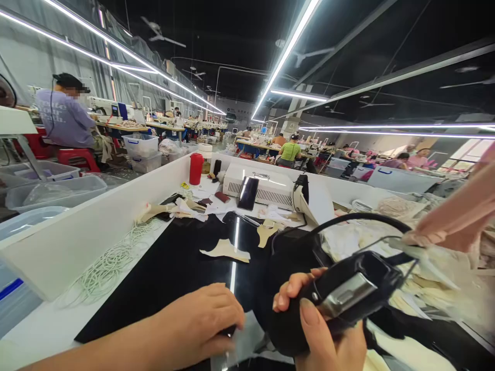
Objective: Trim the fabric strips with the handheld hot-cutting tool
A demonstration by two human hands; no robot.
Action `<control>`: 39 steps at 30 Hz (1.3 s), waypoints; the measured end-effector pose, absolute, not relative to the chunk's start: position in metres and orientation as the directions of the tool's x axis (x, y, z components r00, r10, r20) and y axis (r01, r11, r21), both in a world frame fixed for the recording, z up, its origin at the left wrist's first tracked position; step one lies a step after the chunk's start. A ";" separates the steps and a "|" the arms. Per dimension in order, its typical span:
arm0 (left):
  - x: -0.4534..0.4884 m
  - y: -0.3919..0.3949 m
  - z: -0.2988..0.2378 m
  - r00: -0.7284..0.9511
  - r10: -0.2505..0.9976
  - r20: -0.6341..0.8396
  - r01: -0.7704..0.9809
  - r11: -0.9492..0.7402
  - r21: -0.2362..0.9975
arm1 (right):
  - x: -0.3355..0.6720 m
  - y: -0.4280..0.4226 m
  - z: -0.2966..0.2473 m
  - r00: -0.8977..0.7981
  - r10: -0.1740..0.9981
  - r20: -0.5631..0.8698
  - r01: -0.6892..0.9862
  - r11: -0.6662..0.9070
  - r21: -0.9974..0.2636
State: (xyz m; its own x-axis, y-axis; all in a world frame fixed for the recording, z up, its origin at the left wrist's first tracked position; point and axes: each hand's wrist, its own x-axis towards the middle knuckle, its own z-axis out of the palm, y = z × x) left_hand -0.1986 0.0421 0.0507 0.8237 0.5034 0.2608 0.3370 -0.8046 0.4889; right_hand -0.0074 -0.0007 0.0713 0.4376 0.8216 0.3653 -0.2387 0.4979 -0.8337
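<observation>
My right hand (325, 335) is wrapped round a black hand-held device (348, 293) with a silver metal plate on its side. A thick black cable (359, 216) arches behind the device. Low in the middle, my left hand (209, 319) has its fingers curled over a small dark thing, mostly hidden by them. Beside those fingers lies a translucent plastic sheet (249, 335). From the right, another person's hand (429, 232) reaches in with a pale piece at its fingertips, close to the far end of the device. Cream cut pieces (226, 251) lie on the glossy black board (154, 288).
A white box-like machine (259, 185) stands at the back, with a phone (248, 193) leaning on it. Nearby is a red cup (196, 169). Pale cord (112, 263) lies tangled by the white side wall (96, 226). Pale fabric (421, 288) heaps up at right.
</observation>
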 end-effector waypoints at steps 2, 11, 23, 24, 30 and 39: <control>-0.194 0.049 0.051 0.858 0.470 0.205 0.294 -0.779 0.554 | -0.010 -0.001 0.071 0.443 0.821 0.360 -0.236 0.495 -0.836; -0.210 0.061 0.045 0.876 0.481 0.027 0.367 -0.703 0.609 | -0.016 -0.001 0.070 0.453 0.817 0.358 -0.235 0.496 -0.836; -0.217 0.060 0.047 0.887 0.461 -0.033 0.377 -0.679 0.630 | -0.022 0.003 0.074 0.465 0.821 0.333 -0.262 0.486 -0.834; -0.218 0.060 0.047 0.886 0.461 -0.041 0.383 -0.680 0.625 | -0.024 0.004 0.074 0.461 0.821 0.336 -0.265 0.489 -0.831; -0.221 0.065 0.047 0.893 0.450 -0.028 0.363 -0.679 0.638 | -0.035 0.013 0.073 0.423 0.818 0.391 -0.235 0.516 -0.824; -0.222 0.066 0.044 0.900 0.435 -0.024 0.348 -0.685 0.640 | -0.042 0.021 0.066 0.403 0.822 0.402 -0.251 0.522 -0.815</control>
State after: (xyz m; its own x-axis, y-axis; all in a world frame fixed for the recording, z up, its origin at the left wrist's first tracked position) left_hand -0.2223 0.0663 0.0436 0.9003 0.4346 -0.0238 0.3477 -0.6852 0.6400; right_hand -0.0417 0.0207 0.0662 0.4033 0.8221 0.4019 -0.2511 0.5218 -0.8153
